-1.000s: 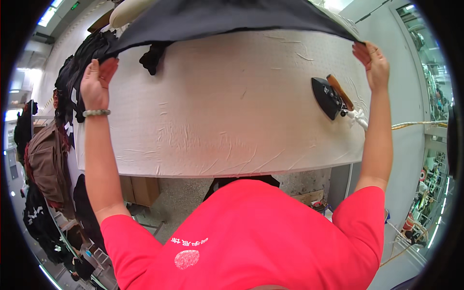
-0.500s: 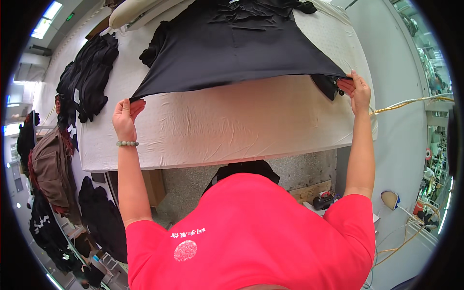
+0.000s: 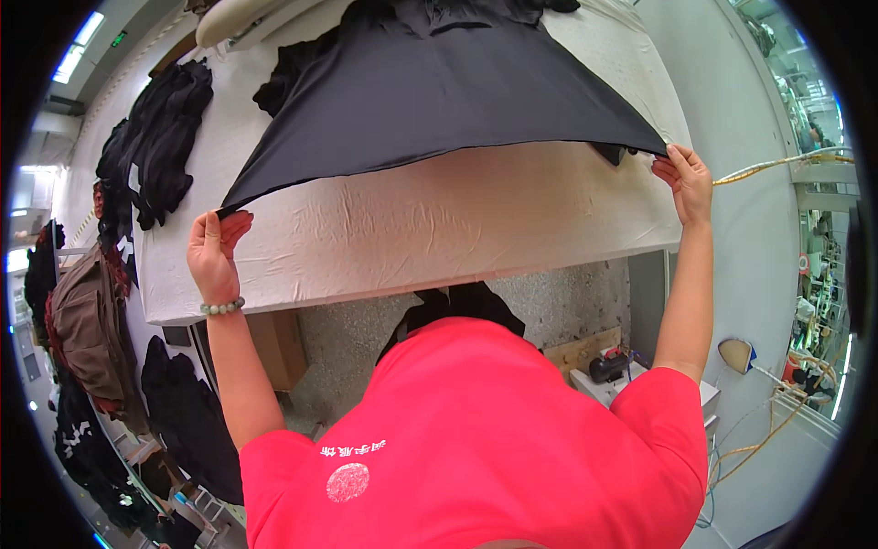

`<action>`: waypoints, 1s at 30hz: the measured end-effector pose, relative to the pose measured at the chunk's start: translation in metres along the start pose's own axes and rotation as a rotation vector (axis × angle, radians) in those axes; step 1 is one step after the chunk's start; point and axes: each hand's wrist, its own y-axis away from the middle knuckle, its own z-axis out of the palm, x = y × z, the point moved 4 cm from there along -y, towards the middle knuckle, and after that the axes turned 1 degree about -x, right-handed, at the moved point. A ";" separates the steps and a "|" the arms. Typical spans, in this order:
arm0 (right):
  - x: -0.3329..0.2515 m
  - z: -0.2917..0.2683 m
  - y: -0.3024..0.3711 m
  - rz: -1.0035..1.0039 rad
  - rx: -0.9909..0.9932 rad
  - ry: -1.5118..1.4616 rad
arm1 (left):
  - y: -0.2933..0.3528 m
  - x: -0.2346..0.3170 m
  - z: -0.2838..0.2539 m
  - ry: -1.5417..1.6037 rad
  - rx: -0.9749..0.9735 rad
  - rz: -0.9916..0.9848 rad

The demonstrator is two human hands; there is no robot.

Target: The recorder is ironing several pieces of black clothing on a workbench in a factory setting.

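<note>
A black garment [image 3: 448, 101] stretches across the padded white table [image 3: 384, 247], its hem pulled wide and lifted toward me. My left hand [image 3: 216, 249] pinches the hem's left corner between thumb and fingers; a beaded bracelet circles that wrist. At the opposite corner, my right hand [image 3: 686, 178] is closed on the fabric. The far part of the garment lies gathered and wrinkled, partly cut off by the upper edge of the view. Beneath the right side of the hem, a small dark piece of cloth shows, mostly hidden.
A pile of black garments [image 3: 165, 137] lies at the table's left. Beyond it, a padded pressing arm [image 3: 247, 20] rests at the far left. A brown bag [image 3: 91, 320] hangs left of the table. On the right, a yellowish hose [image 3: 777, 165] runs beside the table.
Both hands have moved farther apart, the left one outward and nearer to me. The hem is drawn wider and closer, and the dark piece under its right side is more covered.
</note>
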 end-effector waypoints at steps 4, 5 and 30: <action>0.039 -0.013 0.018 0.079 -0.009 0.039 | 0.035 -0.038 -0.016 -0.006 0.001 -0.080; 0.054 -0.014 0.021 0.100 -0.016 0.036 | 0.043 -0.054 -0.018 -0.013 0.014 -0.115; 0.084 -0.031 0.032 0.373 -0.031 0.062 | 0.076 -0.075 0.007 -0.248 0.336 -0.326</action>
